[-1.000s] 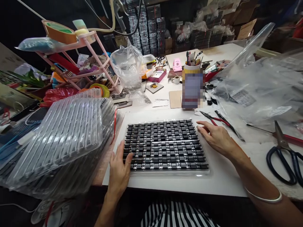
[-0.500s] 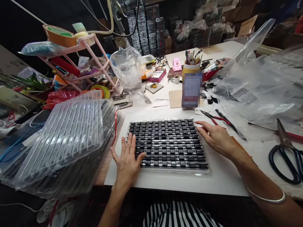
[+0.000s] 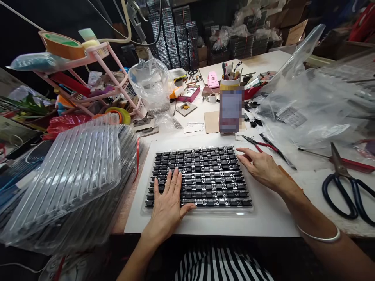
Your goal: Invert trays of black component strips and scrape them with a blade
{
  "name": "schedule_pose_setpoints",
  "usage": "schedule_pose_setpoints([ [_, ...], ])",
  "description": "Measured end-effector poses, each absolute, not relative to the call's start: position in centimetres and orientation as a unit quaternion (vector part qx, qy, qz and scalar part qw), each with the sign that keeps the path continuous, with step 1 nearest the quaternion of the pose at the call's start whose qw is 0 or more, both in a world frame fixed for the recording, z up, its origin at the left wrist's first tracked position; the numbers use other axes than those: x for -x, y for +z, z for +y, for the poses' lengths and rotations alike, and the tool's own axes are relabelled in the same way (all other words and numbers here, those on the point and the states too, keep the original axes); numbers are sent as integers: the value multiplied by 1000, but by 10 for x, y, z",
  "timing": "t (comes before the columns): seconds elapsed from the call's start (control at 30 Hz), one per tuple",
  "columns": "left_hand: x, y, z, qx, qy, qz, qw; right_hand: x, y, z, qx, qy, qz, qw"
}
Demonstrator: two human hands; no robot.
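Observation:
Rows of small black circuit boards (image 3: pixel 211 175) fill a clear plastic tray (image 3: pixel 244 212), which lies on a white sheet (image 3: pixel 272 222) in front of me. My left hand (image 3: pixel 168 203) rests flat over the lower left of the rows, its fingers spread. At the tray's upper right edge is my right hand (image 3: pixel 259 166), fingers partly stretched out along the side, with nothing visible in it. Its fingertips touch or nearly touch the ends of the upper rows; I cannot tell which.
Stacked clear trays (image 3: pixel 73 160) stand at the left. Red-handled pliers (image 3: pixel 260 143), tweezers (image 3: pixel 278 151) and scissors (image 3: pixel 341 171) lie at the right, near large plastic bags (image 3: pixel 304 101). A phone (image 3: pixel 231 111) leans on a pen cup (image 3: pixel 230 82). A pink rack (image 3: pixel 111 70) stands far left.
My left hand has moved right, from the tray's left edge onto the lower rows of boards. My right hand stays at the upper right edge. The view has shifted slightly.

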State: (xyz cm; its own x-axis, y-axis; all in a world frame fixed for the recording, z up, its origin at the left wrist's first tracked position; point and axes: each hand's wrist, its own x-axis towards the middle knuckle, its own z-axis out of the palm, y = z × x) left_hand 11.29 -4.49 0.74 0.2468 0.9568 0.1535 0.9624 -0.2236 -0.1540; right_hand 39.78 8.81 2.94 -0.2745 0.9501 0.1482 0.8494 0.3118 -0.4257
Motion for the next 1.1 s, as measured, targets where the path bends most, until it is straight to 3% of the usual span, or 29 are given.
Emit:
schedule_pose_setpoints([
  [0.47,-154,12,-28,838,-18,-539,86,-395,29,88,560,133,-798,181],
  [0.73,-155,4,-27,836,-21,-539,103,-380,12,84,543,38,-820,179],
  [1.1,-154,4,-27,835,-17,-541,97,-394,25,91,580,73,-786,200],
])
